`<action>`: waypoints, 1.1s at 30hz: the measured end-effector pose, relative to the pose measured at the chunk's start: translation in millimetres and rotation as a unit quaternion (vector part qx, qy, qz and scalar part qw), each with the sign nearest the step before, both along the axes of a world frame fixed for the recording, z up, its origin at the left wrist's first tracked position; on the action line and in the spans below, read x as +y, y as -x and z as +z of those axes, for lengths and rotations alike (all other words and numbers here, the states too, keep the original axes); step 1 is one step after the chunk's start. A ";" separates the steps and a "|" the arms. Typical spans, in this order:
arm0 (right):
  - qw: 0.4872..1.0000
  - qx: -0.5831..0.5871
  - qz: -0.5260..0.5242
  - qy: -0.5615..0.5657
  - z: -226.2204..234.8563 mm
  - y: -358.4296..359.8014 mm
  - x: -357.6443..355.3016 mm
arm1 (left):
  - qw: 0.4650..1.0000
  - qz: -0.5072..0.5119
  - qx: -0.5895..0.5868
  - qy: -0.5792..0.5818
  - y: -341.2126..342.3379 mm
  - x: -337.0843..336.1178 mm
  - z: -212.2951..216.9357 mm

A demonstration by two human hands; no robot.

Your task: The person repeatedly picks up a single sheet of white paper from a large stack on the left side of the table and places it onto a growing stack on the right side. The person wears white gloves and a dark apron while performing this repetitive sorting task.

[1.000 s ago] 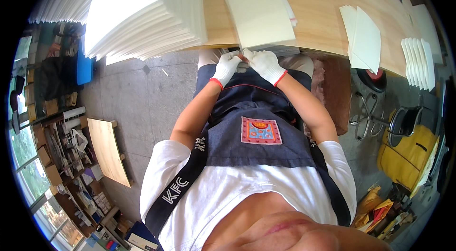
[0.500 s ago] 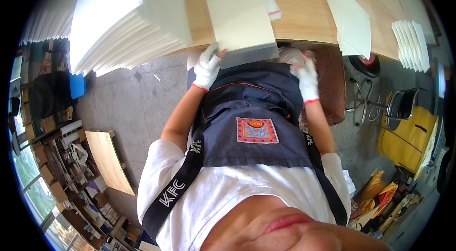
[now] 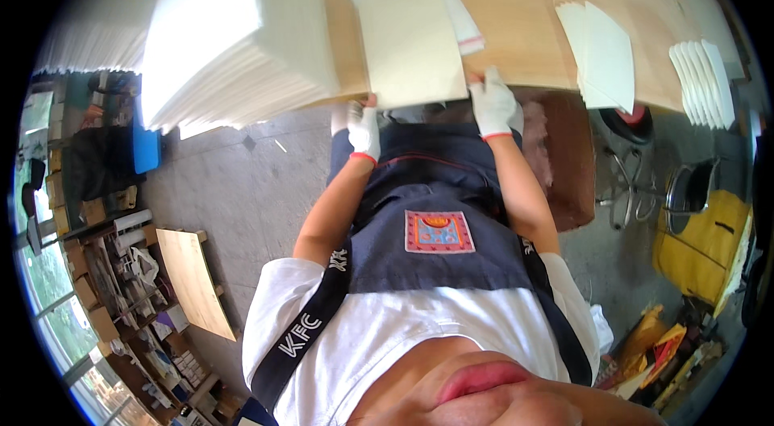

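Observation:
A rectangular cream sheet or thin stack of paper [image 3: 414,51] lies at the table's near edge, its front edge just over my lap. Partly under it is a clear plastic bag [image 3: 451,3] with a grey crossed-pencil print and a red strip. My left hand [image 3: 364,132], in a white glove with bare fingertips, is closed at the paper's near left corner, thumb uppermost. My right hand [image 3: 494,106], gloved alike, is drawn in against the near right corner, fingertips above the table. Motion blur softens its grip.
A tall white paper stack [image 3: 242,47] stands on the table [image 3: 516,47] to the left. Folded white sheets [image 3: 601,55] and a fanned pile [image 3: 701,83] lie at the right. A brown seat or box [image 3: 568,176] is beside my lap, with a wheeled chair [image 3: 689,192] farther right.
My right hand has moved up and left from beside my lap to the paper's right corner. The greyish translucent flap below the paper's front edge no longer shows. The view has shifted slightly.

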State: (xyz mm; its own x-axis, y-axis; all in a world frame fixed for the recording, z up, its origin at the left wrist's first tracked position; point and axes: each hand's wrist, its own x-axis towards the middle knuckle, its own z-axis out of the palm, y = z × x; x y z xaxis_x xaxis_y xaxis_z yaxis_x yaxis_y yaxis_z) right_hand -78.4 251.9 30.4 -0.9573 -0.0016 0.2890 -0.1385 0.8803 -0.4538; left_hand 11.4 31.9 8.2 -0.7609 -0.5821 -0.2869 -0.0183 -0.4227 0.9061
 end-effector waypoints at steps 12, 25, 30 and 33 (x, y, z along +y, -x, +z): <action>0.568 -0.337 0.202 0.723 113.9 -14.5 -59.3 | 0.770 -0.113 0.168 0.605 -48.3 -46.4 256.1; 0.745 -0.286 0.387 0.461 255.2 17.6 -169.5 | 0.903 0.154 0.082 0.392 -54.8 -184.3 273.6; 0.730 -0.167 0.194 0.633 145.8 34.6 -42.5 | 0.860 0.268 0.001 0.434 -83.7 -227.1 140.9; 0.730 -0.102 -0.138 0.662 93.8 29.0 72.0 | 0.938 0.306 0.072 0.145 -112.5 -234.1 23.7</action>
